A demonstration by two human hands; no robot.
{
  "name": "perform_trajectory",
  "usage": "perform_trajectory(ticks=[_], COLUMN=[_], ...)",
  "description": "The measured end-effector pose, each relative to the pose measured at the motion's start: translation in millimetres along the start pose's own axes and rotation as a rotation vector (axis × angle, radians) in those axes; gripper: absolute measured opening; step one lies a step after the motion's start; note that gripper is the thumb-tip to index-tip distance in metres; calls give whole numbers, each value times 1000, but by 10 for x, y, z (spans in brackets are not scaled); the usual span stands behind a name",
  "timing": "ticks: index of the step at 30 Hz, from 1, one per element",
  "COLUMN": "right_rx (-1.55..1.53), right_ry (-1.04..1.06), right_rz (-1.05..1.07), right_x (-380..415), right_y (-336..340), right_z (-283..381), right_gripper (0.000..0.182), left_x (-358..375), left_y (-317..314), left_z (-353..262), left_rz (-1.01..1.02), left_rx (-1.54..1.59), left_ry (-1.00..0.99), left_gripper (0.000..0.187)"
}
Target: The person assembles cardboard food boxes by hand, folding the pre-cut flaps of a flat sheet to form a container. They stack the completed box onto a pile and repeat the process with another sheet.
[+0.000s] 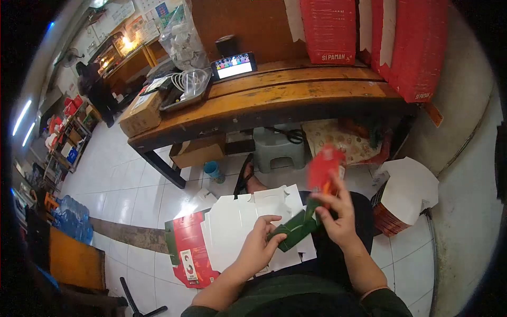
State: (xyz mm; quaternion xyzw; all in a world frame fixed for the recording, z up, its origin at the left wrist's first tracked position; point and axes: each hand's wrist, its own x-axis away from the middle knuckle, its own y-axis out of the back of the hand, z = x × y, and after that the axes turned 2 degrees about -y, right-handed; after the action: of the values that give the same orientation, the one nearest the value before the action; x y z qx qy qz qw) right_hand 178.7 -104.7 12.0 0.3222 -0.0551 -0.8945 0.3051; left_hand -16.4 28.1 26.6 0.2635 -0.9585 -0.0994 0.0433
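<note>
A red and green printed carton (pixel 297 230), partly folded, is held between both hands above my lap. My left hand (pixel 259 246) pinches its green end between thumb and fingers. Around its middle, where green meets red, close the fingers of my right hand (pixel 340 215); the red end is smeared by motion. Beneath my hands, flat carton blanks (pixel 228 226) lie across my lap, mostly white side up. One blank shows its red printed face (pixel 191 253) at the left. To the right stands a stack of cartons (pixel 405 193) with a white top.
A wooden table (pixel 296 87) ahead bears a phone (pixel 234 66), a metal tray (pixel 185 99) and tall red cartons (pixel 330 31). Under it are a grey stool (pixel 277 149) and a blue cup (pixel 214 171). A person (pixel 96 90) in dark clothes stands far left.
</note>
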Motion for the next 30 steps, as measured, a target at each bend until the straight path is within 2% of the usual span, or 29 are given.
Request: perform_trajectory(ticks=[1,2,4,7,10,11,14,15,16,18,19,21,23,24,25,27,28,30], right_rx=[14,-37,99,80,98,56,-2,14,-118,-381,-387,-619,-755,-735,-715,-650,-718,-740], right_ry=[31,55,34,2,28,56,54,90,72,39,-13,-292,-501,-451,-406,-280,-368,-383], right_rz=[180,270,337,32,-38,154,394,403,307,115,-50,-12,91,115,139,166,170,241], right_x=[-8,7,-29,66,27,-2,-47,-64,-33,42,38,24,30,52,92,96,101,58], right_y=[18,-11,-15,-173,-167,-143,-102,-62,-51,-98,-146,-117,-22,-25,-39,-64,-76,-84], right_z=[-67,-89,164,58,124,75,155,163,111,-50,-84,-113,-62,-74,-98,-175,-154,-187], right_gripper=[28,26,23,20,17,17,16,13,14,17,36,49,64,64,65,67,68,67], left_x=[-9,-22,-29,-18,-33,-35,-11,-9,-11,-27,-55,-114,-155,-177,-166,-226,-256,-286], left_y=[0,0,-17,-6,6,6,-9,-12,-8,12,50,148,187,195,198,231,256,313], left_z=[18,45,24,-52,-14,26,17,4,9,25,11,-25,109,121,62,182,234,283], left_rz=[5,11,29,37,42,41,40,39,39,31,55,104,114,121,151,95,65,52], left_rx=[-15,-31,-167,-290,-330,-324,-308,-304,-263,-182,-211,-267,-372,-425,-438,-579,-650,-690], left_ry=[0,1,-72,-145,-181,-191,-187,-181,-196,-226,-283,-396,-386,-381,-148,-259,-318,-324], left_gripper=[24,22,29,35,38,39,37,36,33,28,25,21,21,22,20,17,15,18])
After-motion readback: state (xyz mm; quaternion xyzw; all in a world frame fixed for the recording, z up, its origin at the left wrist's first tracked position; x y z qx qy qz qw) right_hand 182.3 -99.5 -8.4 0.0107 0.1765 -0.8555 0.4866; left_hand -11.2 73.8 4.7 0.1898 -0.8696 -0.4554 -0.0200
